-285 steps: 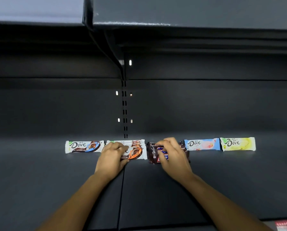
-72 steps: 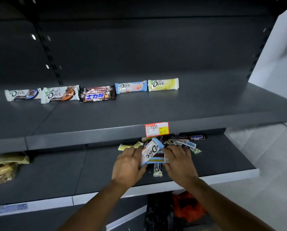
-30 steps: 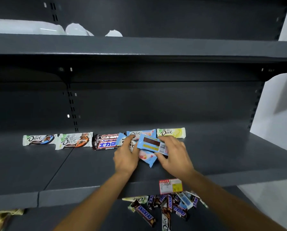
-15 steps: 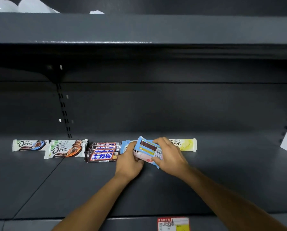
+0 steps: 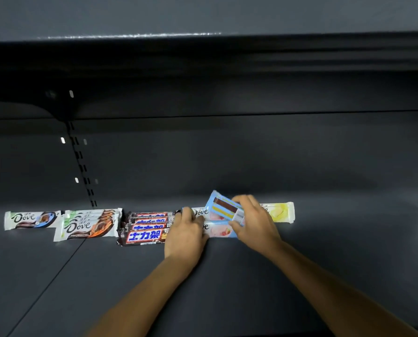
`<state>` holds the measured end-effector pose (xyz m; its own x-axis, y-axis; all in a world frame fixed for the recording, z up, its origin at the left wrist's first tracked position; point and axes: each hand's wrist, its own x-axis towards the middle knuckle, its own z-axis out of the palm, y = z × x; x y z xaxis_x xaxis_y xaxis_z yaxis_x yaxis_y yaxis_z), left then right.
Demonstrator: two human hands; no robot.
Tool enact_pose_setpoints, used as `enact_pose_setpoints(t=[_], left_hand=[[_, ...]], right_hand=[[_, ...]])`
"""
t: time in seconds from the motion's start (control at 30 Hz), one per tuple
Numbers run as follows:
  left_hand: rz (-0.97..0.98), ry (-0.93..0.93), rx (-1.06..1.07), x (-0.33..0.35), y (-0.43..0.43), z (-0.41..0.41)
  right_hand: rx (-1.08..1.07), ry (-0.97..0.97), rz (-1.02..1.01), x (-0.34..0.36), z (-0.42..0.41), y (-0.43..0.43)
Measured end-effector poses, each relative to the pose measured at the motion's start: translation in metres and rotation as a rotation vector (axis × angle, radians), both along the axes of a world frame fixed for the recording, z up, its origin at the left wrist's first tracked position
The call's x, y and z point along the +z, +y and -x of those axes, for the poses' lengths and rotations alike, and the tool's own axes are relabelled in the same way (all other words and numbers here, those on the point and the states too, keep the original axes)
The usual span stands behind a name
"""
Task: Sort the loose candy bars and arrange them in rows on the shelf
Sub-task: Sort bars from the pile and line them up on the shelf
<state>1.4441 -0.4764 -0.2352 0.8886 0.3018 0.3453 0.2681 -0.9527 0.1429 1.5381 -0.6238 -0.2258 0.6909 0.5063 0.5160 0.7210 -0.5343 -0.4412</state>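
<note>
Two blue Dove bars [image 5: 217, 230] lie on shelf [image 5: 324, 263].

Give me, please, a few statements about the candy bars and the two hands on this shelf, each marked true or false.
1. The right hand holds a light blue bar lifted and tilted. True.
2. The yellow Dove bar lies at the left end of the row. False: it is at the right end.
3. The left hand rests beside the brown bars. True.
4. The brown bars sit on the shelf above. False: they lie on the same shelf as the others.
</note>
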Motion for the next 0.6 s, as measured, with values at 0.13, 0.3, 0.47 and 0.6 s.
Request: enact_pose_setpoints(t=[0.13,0.3,0.47,0.6], left_hand=[[0.001,0.011,0.007,-0.002,0.008,-0.012],[-0.007,-0.005,0.016,-0.003,0.008,-0.024],[-0.015,-0.022,0.025,-0.01,0.01,-0.03],[-0.059,-0.044,0.049,-0.015,0.01,-0.035]], right_hand=[[-0.112,0.059,-0.114,0.008,-0.011,0.003],[-0.206,0.025,-0.133,0.008,-0.02,0.008],[-0.175,-0.22,-0.108,-0.011,-0.024,0.01],[-0.188,-0.309,-0.093,-0.017,-0.027,0.01]])
